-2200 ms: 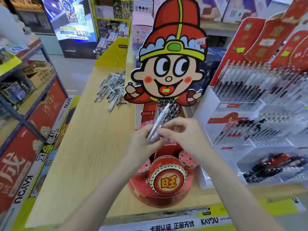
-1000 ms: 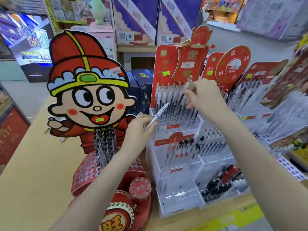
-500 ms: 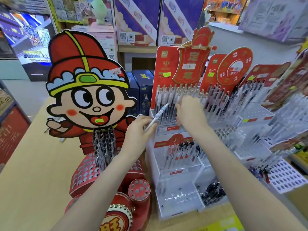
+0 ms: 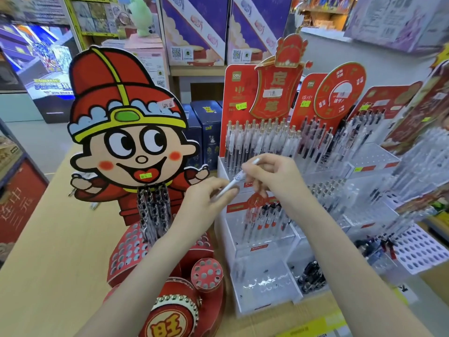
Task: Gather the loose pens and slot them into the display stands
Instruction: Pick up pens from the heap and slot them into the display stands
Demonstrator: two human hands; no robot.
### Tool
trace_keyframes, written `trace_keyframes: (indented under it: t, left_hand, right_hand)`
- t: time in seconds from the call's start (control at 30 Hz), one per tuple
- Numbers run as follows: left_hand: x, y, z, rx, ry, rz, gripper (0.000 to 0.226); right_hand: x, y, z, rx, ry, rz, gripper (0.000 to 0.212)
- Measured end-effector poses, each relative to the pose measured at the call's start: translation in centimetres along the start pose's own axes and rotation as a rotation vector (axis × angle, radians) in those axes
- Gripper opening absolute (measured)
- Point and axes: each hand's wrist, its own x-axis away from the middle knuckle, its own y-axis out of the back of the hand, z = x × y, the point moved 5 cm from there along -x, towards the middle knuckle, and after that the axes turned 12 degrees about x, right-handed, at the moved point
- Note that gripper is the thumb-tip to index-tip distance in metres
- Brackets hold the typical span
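Item: white pen [image 4: 237, 179], pinched by both left hand [image 4: 211, 199] and right hand [image 4: 272, 176], before the tiered pen stand [image 4: 245, 249] near the counter's right edge. Risk: fumbled handover; pen likely drops among racked pens.

White pen [image 4: 237, 178] held aloft, tilted, tip end low at left, cap end high at right; pinched by both hands: left hand [image 4: 209, 198] at lower end, right hand [image 4: 272, 176] at upper part. Clear tiered display stand [image 4: 262, 246] with red backboard directly behind; top row packed with upright clear pens [image 4: 262, 139] (gold-tipped), middle tier holding a few dark pens [image 4: 264, 215]. Red cartoon-figure stand [image 4: 128, 132] at left, perforated base, cluster of pens [image 4: 153, 212] upright below the chin.
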Motion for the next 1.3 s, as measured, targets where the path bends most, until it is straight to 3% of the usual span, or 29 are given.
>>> trace_keyframes:
  t: [0.13,0.23,0.37,0.47,0.67,0.77,0.83,0.9,1.07,1.3]
  left_hand:
    - [1.8,0.5,0.2,0.23,0.076,-0.001,0.019]
    - [2.9,-1.0,0.2,0.243,0.105,0.112,0.02]
    - [3.2,-5.7,-1.0,0.092,0.05,0.354,0.026]
    - [2.8,-10.1,-2.1,-0.025,-0.014,0.412,0.018]
    - [-0.4,-21.9,-3.4,-0.148,-0.18,0.399,0.021]
    - [-2.5,-30.6,-3.9,-0.17,-0.191,0.386,0.031]
    - [-3.9,-36.3,-3.7,-0.2,-0.173,0.41,0.03]
    - [-4.9,-40.9,-2.8,-0.295,-0.151,0.463,0.035]
    - [-6.5,-46.1,-0.5,-0.551,-0.103,0.513,0.044]
    - [-6.8,-47.9,0.5,-0.848,-0.089,0.542,0.046]
  right_hand:
    - [1.4,1.1,-1.5,-0.293,-0.068,0.001,0.008]
    - [3.4,1.7,-2.6,-0.413,-0.079,0.079,0.014]
    - [6.3,5.5,-5.2,-0.428,-0.099,-0.099,0.003]
    - [8.0,11.5,-8.7,-0.468,-0.155,-0.322,0.017]
    - [11.5,25.9,-16.4,-0.285,-0.197,-0.587,0.021]
    - [11.5,34.3,-21.0,0.218,-0.205,-0.684,0.045]
    - [10.6,38.3,-23.5,0.57,-0.228,-0.626,0.045]
    - [9.8,40.5,-25.6,0.692,-0.21,-0.571,0.032]
    - [7.5,40.7,-29.3,0.58,-0.213,-0.405,0.018]
    - [4.7,40.1,-31.9,0.605,-0.125,-0.261,0.022]
